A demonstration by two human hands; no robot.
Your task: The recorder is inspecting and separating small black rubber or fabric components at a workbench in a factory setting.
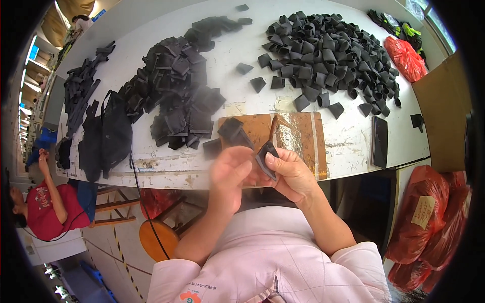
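Note:
Above the front edge of the white table, my right hand [295, 174] pinches a small folded black fabric piece [265, 157] between thumb and fingers. My left hand [230, 171] is close beside it, smeared by motion, so its grip does not show clearly. Just beyond the left hand are blurred black fabric pieces [235, 130] over a brown board [308, 146], part of which looks shiny and wrinkled. A thin brown strip [273, 129] sticks up from the board behind the held piece.
Flat black pieces lie in a long pile [174, 76] at left; many tube-like black pieces form a heap [328, 55] at right. A dark phone [379, 142] lies near the right edge. Red bags [419, 214] stand at right, a wooden stool [157, 240] below. Another person [48, 207] sits at far left.

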